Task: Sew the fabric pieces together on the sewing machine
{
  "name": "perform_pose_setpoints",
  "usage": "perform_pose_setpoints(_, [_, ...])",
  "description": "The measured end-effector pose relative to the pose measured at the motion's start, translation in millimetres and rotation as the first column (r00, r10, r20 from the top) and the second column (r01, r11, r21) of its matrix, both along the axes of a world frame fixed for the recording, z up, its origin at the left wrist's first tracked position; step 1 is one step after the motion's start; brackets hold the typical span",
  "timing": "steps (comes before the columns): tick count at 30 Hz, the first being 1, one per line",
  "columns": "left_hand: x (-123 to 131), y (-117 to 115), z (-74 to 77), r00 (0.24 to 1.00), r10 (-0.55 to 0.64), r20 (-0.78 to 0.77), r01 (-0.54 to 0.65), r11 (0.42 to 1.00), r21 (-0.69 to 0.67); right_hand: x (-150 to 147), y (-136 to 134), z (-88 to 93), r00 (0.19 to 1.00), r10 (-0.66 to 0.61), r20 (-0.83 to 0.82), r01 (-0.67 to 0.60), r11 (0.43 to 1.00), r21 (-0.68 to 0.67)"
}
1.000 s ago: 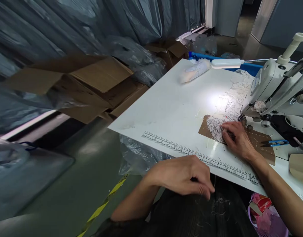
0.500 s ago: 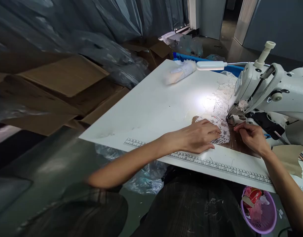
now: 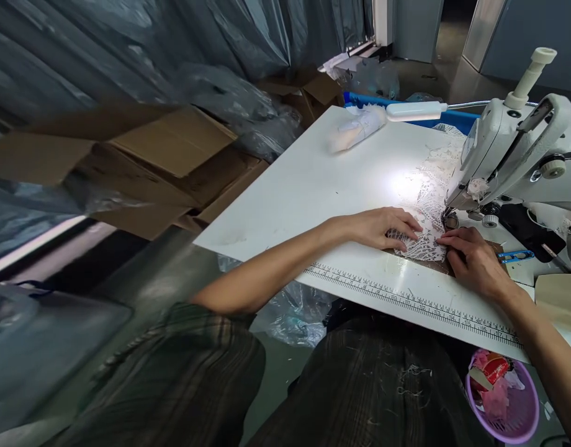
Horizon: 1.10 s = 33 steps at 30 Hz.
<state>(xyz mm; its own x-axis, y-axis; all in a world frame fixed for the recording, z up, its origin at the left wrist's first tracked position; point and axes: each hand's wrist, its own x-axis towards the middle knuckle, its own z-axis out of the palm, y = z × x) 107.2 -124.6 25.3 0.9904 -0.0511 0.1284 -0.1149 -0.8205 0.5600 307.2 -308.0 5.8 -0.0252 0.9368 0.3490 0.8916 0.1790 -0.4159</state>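
A: Status?
B: I'm seeing left hand (image 3: 382,227) resting half-open on lace (image 3: 426,246); right hand (image 3: 475,257) touching its edge, bent, can't tell if pinching.
A: Where's it lying?
B: On the surface (image 3: 285,205), beside the sewing machine (image 3: 493,146).

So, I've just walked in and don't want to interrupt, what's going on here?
A person has both hands on white lace at a sewing machine. The left hand rests on the lace with fingers spread; the right hand has its fingertips at the lace's right edge, near the needle area. Blue snips lie beyond the right hand.
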Motion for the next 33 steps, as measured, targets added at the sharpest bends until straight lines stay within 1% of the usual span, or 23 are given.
perform_pose_setpoints(2, [-1.9,8.7,1.5,1.000,-0.009,-0.021,0.009,1.000,0.002,-3.3,-0.6,-2.2,1.000,0.000,0.031,0.000,1.000,0.014])
perform_pose_setpoints(4, [-4.5,12.3,8.3,1.000,-0.003,-0.009,0.003,1.000,0.009,-5.3,-0.9,-4.4,1.000,-0.006,0.022,0.005,1.000,0.027])
perform_pose_setpoints(7, [-4.8,6.1,21.3,0.991,0.041,0.128,-0.042,0.999,0.003,-4.3,-0.5,-6.7,0.998,-0.027,-0.050,0.028,0.999,0.028])
perform_pose_setpoints(8, [-3.1,2.1,24.4,0.983,0.038,0.179,-0.040,0.999,0.006,-3.0,-0.1,-6.5,0.996,-0.030,-0.086,0.032,0.999,0.014])
perform_pose_setpoints(10, [3.1,-6.4,27.1,0.975,-0.039,0.217,0.029,0.998,0.051,0.4,1.2,-4.1,0.986,-0.036,-0.165,0.030,0.999,-0.038])
perform_pose_setpoints(12, [11.7,-13.1,24.2,0.973,-0.151,0.176,0.131,0.984,0.122,3.8,3.0,0.6,0.967,-0.060,-0.246,0.033,0.993,-0.113])
perform_pose_setpoints(14, [20.6,-16.6,16.9,0.966,-0.224,0.131,0.202,0.966,0.162,6.3,5.3,5.9,0.943,-0.120,-0.310,0.060,0.979,-0.195])
perform_pose_setpoints(15, [24.4,-17.2,12.4,0.963,-0.239,0.127,0.217,0.962,0.165,7.1,6.3,8.3,0.933,-0.161,-0.322,0.086,0.968,-0.235])
perform_pose_setpoints(17, [29.6,-17.0,3.0,0.959,-0.241,0.150,0.219,0.964,0.153,8.0,7.4,12.0,0.927,-0.231,-0.295,0.142,0.946,-0.292])
perform_pose_setpoints(19, [31.5,-16.4,-5.2,0.955,-0.214,0.204,0.187,0.972,0.142,8.3,6.2,14.0,0.939,-0.257,-0.229,0.186,0.938,-0.291])
perform_pose_setpoints(21, [31.1,-16.6,-11.8,0.946,-0.170,0.275,0.139,0.982,0.130,7.9,1.9,14.2,0.953,-0.233,-0.195,0.186,0.955,-0.231])
perform_pose_setpoints(22, [30.6,-17.1,-14.7,0.940,-0.147,0.308,0.116,0.986,0.118,7.4,-1.1,13.6,0.961,-0.196,-0.196,0.159,0.969,-0.190])
perform_pose_setpoints(24, [30.2,-18.7,-19.6,0.928,-0.100,0.360,0.069,0.993,0.097,5.3,-7.7,11.4,0.978,-0.085,-0.193,0.065,0.992,-0.108])
perform_pose_setpoints(26, [30.5,-21.2,-23.5,0.916,-0.054,0.397,0.011,0.994,0.110,2.3,-13.5,8.6,0.989,0.031,-0.142,-0.038,0.998,-0.050])
perform_pose_setpoints(28, [31.0,-24.1,-25.6,0.902,-0.036,0.430,-0.047,0.982,0.181,-0.8,-17.0,6.2,0.994,0.089,-0.067,-0.091,0.995,-0.030])
perform_pose_setpoints(30, [30.5,-27.4,-25.6,0.893,-0.060,0.447,-0.076,0.957,0.280,-2.3,-18.1,5.1,0.994,0.101,-0.031,-0.102,0.994,-0.039])
perform_pose_setpoints(32, [29.1,-30.2,-23.7,0.895,-0.116,0.432,-0.057,0.928,0.368,-1.2,-17.7,5.0,0.992,0.108,-0.066,-0.111,0.993,-0.050])
perform_pose_setpoints(33, [28.4,-31.3,-22.4,0.896,-0.141,0.422,-0.039,0.920,0.391,0.1,-17.1,5.1,0.989,0.105,-0.104,-0.110,0.993,-0.045])
